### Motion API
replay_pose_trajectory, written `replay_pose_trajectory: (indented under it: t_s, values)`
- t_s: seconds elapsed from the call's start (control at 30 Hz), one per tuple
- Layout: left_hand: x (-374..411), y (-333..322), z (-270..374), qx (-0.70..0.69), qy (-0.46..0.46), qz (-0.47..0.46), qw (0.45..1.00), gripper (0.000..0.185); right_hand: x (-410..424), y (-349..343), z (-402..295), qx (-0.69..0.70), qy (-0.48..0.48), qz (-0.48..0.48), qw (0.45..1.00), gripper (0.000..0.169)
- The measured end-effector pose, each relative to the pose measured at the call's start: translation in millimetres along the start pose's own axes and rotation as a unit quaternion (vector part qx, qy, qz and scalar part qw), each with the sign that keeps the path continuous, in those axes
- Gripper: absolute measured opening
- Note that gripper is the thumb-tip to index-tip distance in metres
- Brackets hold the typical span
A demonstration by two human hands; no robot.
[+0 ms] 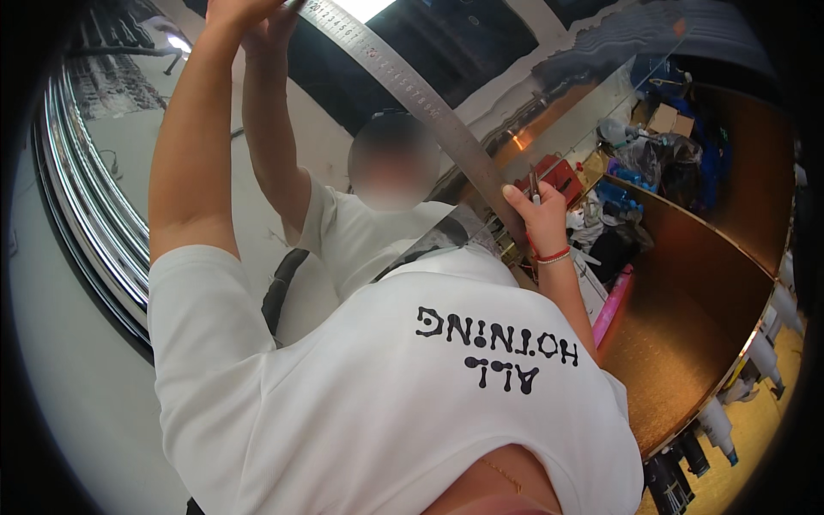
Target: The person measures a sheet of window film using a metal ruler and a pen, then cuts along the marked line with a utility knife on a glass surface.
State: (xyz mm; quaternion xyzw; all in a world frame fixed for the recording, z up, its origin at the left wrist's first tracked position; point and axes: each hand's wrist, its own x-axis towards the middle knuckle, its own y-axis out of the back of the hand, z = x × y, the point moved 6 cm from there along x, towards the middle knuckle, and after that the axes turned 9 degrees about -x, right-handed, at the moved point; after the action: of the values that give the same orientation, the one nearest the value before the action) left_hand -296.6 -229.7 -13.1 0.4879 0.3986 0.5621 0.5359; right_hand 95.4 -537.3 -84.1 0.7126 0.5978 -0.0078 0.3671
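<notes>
A long steel ruler (412,90) with engraved numbers lies diagonally over a mirror-like sheet (315,302). My left hand (241,13) is at the top edge by the ruler's far part; its fingers are partly cut off, so its grip is unclear. At the ruler's near end is my right hand (544,212), thumb against the ruler's edge, with a slim pointed tool (534,187) between thumb and fingers. The sheet reflects a raised arm and a white shirt.
Glossy metal tubes or trims (96,193) curve along the left. At right stand a red box (559,180), plastic bags (666,151), small cardboard boxes (669,122) and a brown, gold-edged panel (695,277). Spray or glue bottles (718,425) line the lower right.
</notes>
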Motion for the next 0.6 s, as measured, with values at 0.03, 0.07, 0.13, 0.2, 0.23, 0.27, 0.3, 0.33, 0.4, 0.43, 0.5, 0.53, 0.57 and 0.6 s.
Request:
replay_pose_trajectory:
  t_s: [0.03,0.07,0.13,0.2,0.23,0.27,0.3,0.33,0.4,0.43,0.5,0.53,0.57,0.6]
  values:
    - [0.2,0.1,4.9,-0.001,0.036,-0.081,0.996,0.078,0.8,-0.8,0.9,0.005,0.001,-0.005,1.0,0.039]
    - [0.9,-4.6,5.8,-0.001,0.029,-0.088,0.996,0.079,0.8,-2.0,1.2,0.021,-0.006,-0.007,1.0,0.041]
    - [6.0,-8.9,-0.6,-0.003,0.016,-0.103,0.995,0.082,2.5,-2.8,5.7,0.018,0.012,-0.001,1.0,0.041]
    - [9.2,-11.0,1.1,0.01,-0.003,-0.126,0.992,0.083,2.2,-4.0,8.0,0.021,0.018,0.001,1.0,0.042]
    - [9.9,-11.2,4.0,0.015,-0.012,-0.137,0.99,0.083,1.1,-5.0,6.0,0.028,0.014,0.001,1.0,0.042]
    - [9.5,-11.4,6.8,0.011,-0.008,-0.146,0.989,0.083,0.4,-4.8,4.1,0.034,0.01,0.001,0.999,0.042]
    - [7.8,-9.8,7.5,0.015,-0.005,-0.152,0.988,0.084,0.3,-4.7,3.0,0.028,0.012,0.0,1.0,0.042]
    - [6.4,-8.0,8.5,0.019,-0.002,-0.157,0.987,0.085,0.4,-4.1,1.7,0.021,0.013,-0.001,1.0,0.042]
    - [5.7,-8.5,7.2,0.029,-0.005,-0.159,0.987,0.086,0.4,-3.9,1.4,0.014,0.016,-0.001,1.0,0.042]
    - [7.4,-11.3,5.3,0.035,-0.012,-0.156,0.987,0.087,0.3,-4.2,2.0,0.013,0.018,0.0,1.0,0.042]
    - [8.8,-14.2,3.4,0.036,-0.019,-0.156,0.987,0.089,0.1,-4.0,2.1,0.013,0.015,0.001,1.0,0.041]
    - [8.9,-14.9,4.6,0.03,-0.019,-0.16,0.987,0.09,-0.7,-3.2,1.7,0.014,0.011,0.001,1.0,0.041]
    - [9.1,-15.4,5.8,0.025,-0.019,-0.162,0.986,0.091,-1.8,-2.8,1.3,0.014,0.007,0.002,1.0,0.04]
    - [9.5,-15.1,5.7,0.028,-0.018,-0.16,0.986,0.092,-2.2,-2.9,1.0,0.018,0.001,0.001,1.0,0.04]
